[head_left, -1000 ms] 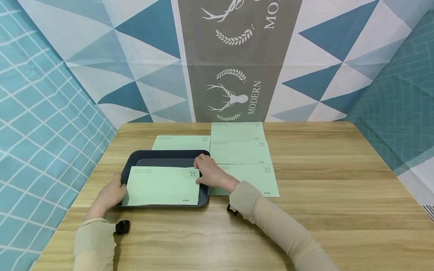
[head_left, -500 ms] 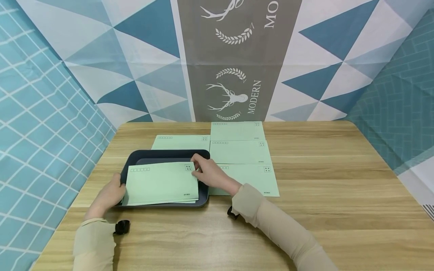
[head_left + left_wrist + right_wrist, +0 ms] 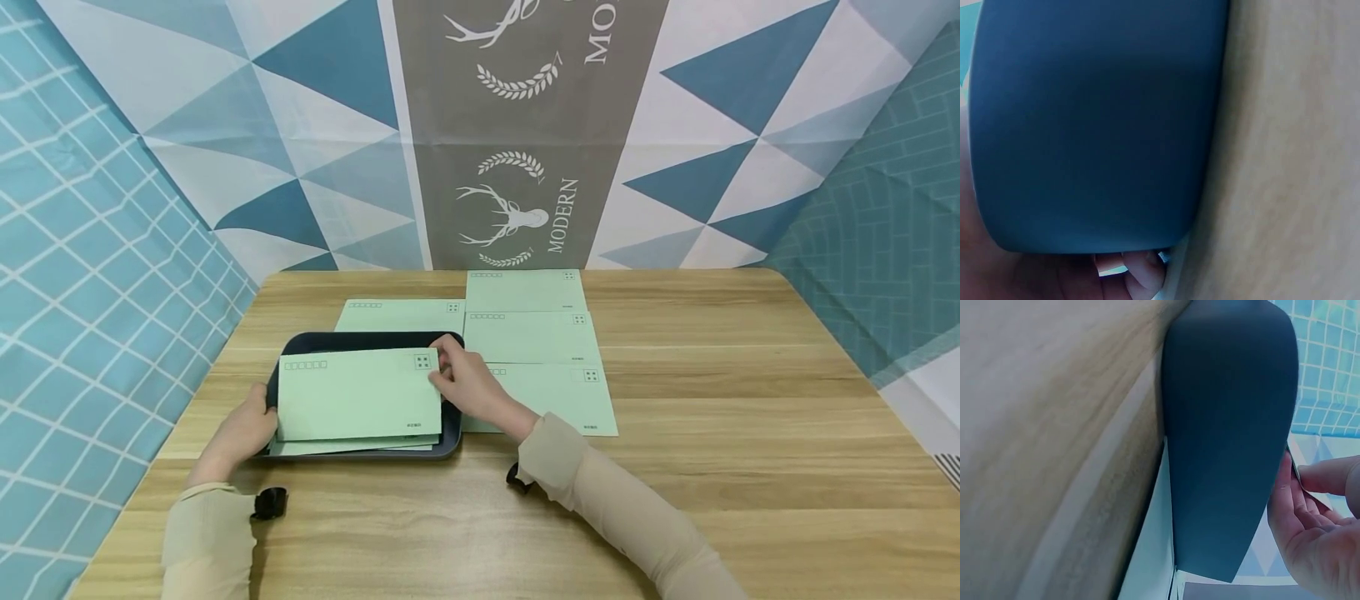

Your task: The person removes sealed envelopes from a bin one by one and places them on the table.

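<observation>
A dark blue-grey tray (image 3: 375, 340) stands on the table with light green envelopes in it. My left hand (image 3: 238, 429) grips the tray's left end; in the left wrist view its curled fingers (image 3: 1141, 272) show beside the tray wall. Over the tray, my right hand (image 3: 476, 385) pinches the right edge of the top envelope (image 3: 356, 396) between thumb and fingers. That envelope is raised and slightly tilted, and edges of other envelopes (image 3: 345, 448) show beneath it. The right wrist view shows the pinching thumb and fingers (image 3: 1329, 475) beside the tray wall.
Right of the tray, three envelopes lie in a column: back (image 3: 523, 292), middle (image 3: 528, 337) and front (image 3: 555, 404). Another envelope (image 3: 405, 314) lies behind the tray, partly hidden by it. Patterned cloth (image 3: 675, 125) hangs along the table's back edge. Wooden tabletop (image 3: 712, 400) extends right.
The top envelope has risen and shifted toward the back in my right hand, baring edges of the envelopes under it. My left hand and the tray stay in place.
</observation>
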Demonstrator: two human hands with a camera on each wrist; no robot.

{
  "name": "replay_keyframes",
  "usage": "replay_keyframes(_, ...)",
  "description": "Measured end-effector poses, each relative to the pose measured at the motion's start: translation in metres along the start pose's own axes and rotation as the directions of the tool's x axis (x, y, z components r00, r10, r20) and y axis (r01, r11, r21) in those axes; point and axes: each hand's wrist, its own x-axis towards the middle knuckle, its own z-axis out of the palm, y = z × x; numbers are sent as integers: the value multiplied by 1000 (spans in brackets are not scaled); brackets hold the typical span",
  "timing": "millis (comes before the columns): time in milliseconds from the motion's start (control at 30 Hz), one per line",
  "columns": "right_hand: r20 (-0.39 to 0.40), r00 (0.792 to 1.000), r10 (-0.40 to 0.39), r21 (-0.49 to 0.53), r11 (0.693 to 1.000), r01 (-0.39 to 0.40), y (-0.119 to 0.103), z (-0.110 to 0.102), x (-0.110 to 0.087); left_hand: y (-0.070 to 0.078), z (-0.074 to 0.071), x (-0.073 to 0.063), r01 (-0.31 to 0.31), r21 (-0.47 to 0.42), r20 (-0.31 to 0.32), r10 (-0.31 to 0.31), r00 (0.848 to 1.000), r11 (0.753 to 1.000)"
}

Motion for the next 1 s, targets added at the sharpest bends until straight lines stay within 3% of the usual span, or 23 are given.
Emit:
replay_keyframes(433,-131,991,-31,49,998,38,-3,-21,-18,-1,1,-1,-30,3,-27,30,999,1000)
replay_keyframes(733,-133,990,40,152,988,-19,-3,-35,-33,-2,1,-1,-11,3,-21,11,1000,1000)
replay_keyframes(1000,-127,988,91,184,981,-67,5,-46,-47,-4,0,1,-13,1,-13,13,1000,1000)
